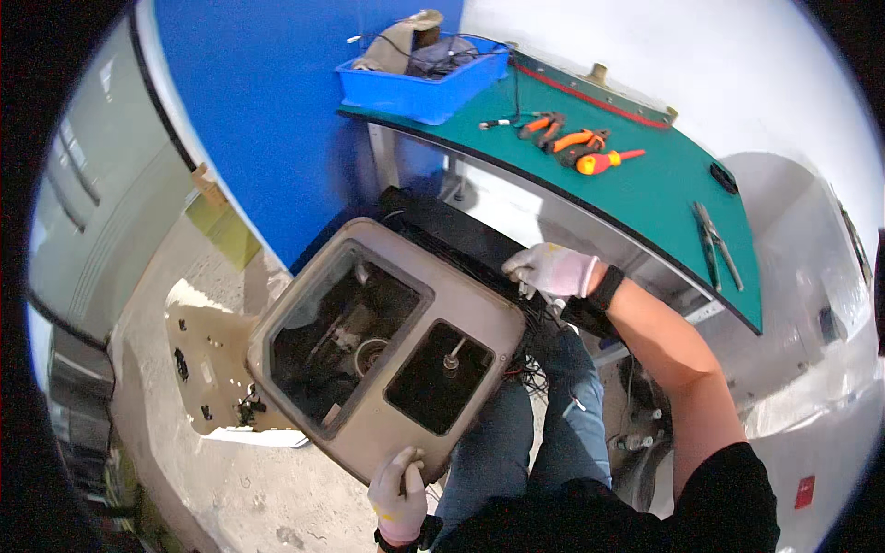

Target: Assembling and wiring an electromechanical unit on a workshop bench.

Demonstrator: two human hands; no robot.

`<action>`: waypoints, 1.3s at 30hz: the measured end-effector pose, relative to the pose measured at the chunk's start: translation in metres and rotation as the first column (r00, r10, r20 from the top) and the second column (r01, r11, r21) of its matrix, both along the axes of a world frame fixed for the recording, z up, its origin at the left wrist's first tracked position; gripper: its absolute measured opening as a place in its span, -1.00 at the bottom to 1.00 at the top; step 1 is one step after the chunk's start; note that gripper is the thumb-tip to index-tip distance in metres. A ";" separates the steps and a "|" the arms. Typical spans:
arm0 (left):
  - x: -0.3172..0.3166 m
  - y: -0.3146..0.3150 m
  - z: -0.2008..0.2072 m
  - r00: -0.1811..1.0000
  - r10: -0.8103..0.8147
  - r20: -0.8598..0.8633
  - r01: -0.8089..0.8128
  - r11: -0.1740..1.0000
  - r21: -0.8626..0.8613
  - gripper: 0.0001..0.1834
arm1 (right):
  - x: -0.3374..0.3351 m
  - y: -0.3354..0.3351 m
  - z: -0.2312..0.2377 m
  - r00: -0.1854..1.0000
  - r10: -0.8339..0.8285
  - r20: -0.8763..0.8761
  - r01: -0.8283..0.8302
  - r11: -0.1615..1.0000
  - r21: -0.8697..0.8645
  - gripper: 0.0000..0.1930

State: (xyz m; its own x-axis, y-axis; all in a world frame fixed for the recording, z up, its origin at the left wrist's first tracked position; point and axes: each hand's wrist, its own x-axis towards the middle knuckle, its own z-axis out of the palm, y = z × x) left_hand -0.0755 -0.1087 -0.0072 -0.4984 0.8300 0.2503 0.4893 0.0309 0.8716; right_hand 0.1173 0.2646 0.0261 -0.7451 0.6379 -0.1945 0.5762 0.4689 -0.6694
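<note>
In front of me stands a tilted beige housing (479,318) with rounded corners, a large clear window (309,346) and a smaller rectangular opening (433,387). Dark insides with metal parts show through both. My left hand (401,498), in a white glove, has its curled fingers on the housing's near edge. My right hand (551,270), also gloved, is closed just beyond the housing's right corner. A small shiny bit shows under its fingers, too small to name. Dark cables (530,373) hang below that corner.
A green-topped bench (645,198) carries orange-handled pliers (578,141), a red-yellow screwdriver (608,162), long slim pliers (717,244) and a blue bin (429,92) with cables and cloth. A beige shell (212,369) lies on the floor at left. A blue panel (249,120) stands behind.
</note>
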 end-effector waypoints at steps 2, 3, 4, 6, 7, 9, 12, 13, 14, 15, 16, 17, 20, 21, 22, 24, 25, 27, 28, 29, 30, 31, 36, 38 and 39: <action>-0.001 0.000 -0.004 0.999 -0.015 0.049 0.016 1.000 -0.025 -0.74 | 0.005 -0.010 0.012 0.995 -0.092 -0.048 0.092 0.996 0.004 -0.70; 0.000 0.000 -0.004 0.998 -0.044 0.050 0.045 0.999 -0.029 -0.74 | 0.014 -0.011 0.013 0.992 -0.121 -0.047 0.121 0.993 0.001 -0.70; 0.002 -0.002 -0.003 0.994 -0.012 0.112 0.016 0.999 -0.033 -0.73 | 0.022 -0.010 0.015 0.997 -0.080 -0.018 0.082 0.972 0.219 -0.71; 0.003 -0.003 -0.002 0.982 -0.014 0.186 0.017 1.000 -0.014 -0.73 | 0.044 -0.012 0.013 0.993 -0.118 -0.002 0.110 0.917 0.383 -0.72; 0.001 -0.007 0.000 0.983 -0.016 0.180 0.021 0.999 -0.025 -0.73 | 0.042 -0.030 0.028 0.971 -0.231 0.058 0.193 0.906 0.377 -0.73; 0.002 -0.006 0.002 0.992 -0.017 0.127 0.025 0.998 -0.059 -0.73 | 0.064 -0.040 0.027 0.935 -0.332 0.124 0.273 0.897 0.348 -0.73; 0.004 -0.005 0.002 0.992 -0.026 0.124 0.038 0.995 -0.097 -0.73 | 0.089 -0.054 -0.006 0.922 -0.387 0.011 0.366 0.880 0.302 -0.73; 0.004 -0.005 0.002 0.992 -0.033 0.121 0.045 0.994 -0.102 -0.73 | 0.090 -0.060 -0.013 0.907 -0.420 0.029 0.401 0.883 0.245 -0.72; 0.004 -0.003 0.002 0.996 -0.059 0.060 0.064 0.993 -0.095 -0.73 | 0.093 -0.063 -0.024 0.902 -0.431 0.030 0.412 0.878 0.243 -0.72; 0.005 -0.001 0.003 0.997 -0.083 -0.001 0.083 0.993 -0.088 -0.73 | 0.095 -0.064 -0.038 0.899 -0.429 -0.094 0.438 0.873 0.215 -0.70; 0.006 0.000 0.004 0.996 -0.083 -0.007 0.082 0.992 -0.094 -0.73 | 0.089 -0.066 -0.044 0.884 -0.414 -0.219 0.453 0.873 0.179 -0.69; 0.007 0.000 0.007 0.999 -0.048 0.025 0.050 0.993 -0.103 -0.73 | 0.083 -0.066 -0.049 0.882 -0.415 -0.223 0.454 0.874 0.172 -0.69; 0.010 0.001 0.009 1.000 -0.004 0.017 0.006 0.993 -0.114 -0.73 | 0.058 -0.069 -0.044 0.844 -0.489 -0.222 0.519 0.848 0.106 -0.65; 0.010 0.001 0.009 1.000 0.000 -0.019 -0.003 0.994 -0.112 -0.73 | 0.054 -0.068 -0.045 0.843 -0.489 -0.225 0.519 0.849 0.101 -0.65; 0.008 0.001 0.003 1.000 0.000 -0.024 -0.003 0.994 -0.114 -0.73 | 0.051 -0.066 -0.047 0.868 -0.476 -0.143 0.494 0.854 0.160 -0.65; 0.004 -0.001 -0.011 1.000 0.023 -0.006 -0.024 0.995 -0.098 -0.72 | 0.049 -0.059 -0.053 0.870 -0.490 -0.054 0.491 0.851 0.188 -0.66; 0.005 -0.001 -0.010 1.000 0.028 -0.012 -0.029 0.994 -0.102 -0.72 | 0.046 -0.060 -0.053 0.872 -0.486 -0.057 0.488 0.854 0.182 -0.66; 0.007 0.002 -0.007 0.994 0.092 -0.051 -0.098 0.988 -0.122 -0.75 | 0.044 -0.064 -0.053 0.846 -0.519 -0.125 0.534 0.829 0.168 -0.67; 0.008 0.002 -0.005 0.994 0.098 -0.057 -0.104 0.987 -0.125 -0.75 | 0.044 -0.068 -0.049 0.848 -0.514 -0.127 0.529 0.833 0.163 -0.67; 0.009 0.003 -0.004 0.992 0.115 -0.055 -0.122 0.982 -0.147 -0.75 | 0.045 -0.073 -0.043 0.848 -0.511 -0.144 0.528 0.837 0.142 -0.67; 0.009 0.003 -0.003 0.990 0.132 -0.055 -0.139 0.976 -0.170 -0.74 | 0.046 -0.076 -0.041 0.847 -0.507 -0.161 0.527 0.841 0.122 -0.67; 0.012 0.005 -0.002 0.990 0.132 -0.056 -0.140 0.976 -0.168 -0.74 | 0.051 -0.075 -0.048 0.846 -0.507 -0.163 0.527 0.841 0.122 -0.67; 0.015 0.006 -0.001 0.988 0.152 -0.006 -0.151 0.968 -0.199 -0.73 | 0.055 -0.074 -0.071 0.753 -0.544 -0.369 0.543 0.831 -0.117 -0.72; 0.022 0.008 0.009 0.983 0.173 0.062 -0.158 0.967 -0.200 -0.74 | 0.059 -0.072 -0.077 0.736 -0.568 -0.370 0.542 0.820 -0.181 -0.73; 0.026 0.009 0.015 0.973 0.190 0.133 -0.161 0.966 -0.201 -0.74 | 0.061 -0.070 -0.080 0.718 -0.593 -0.366 0.542 0.805 -0.241 -0.73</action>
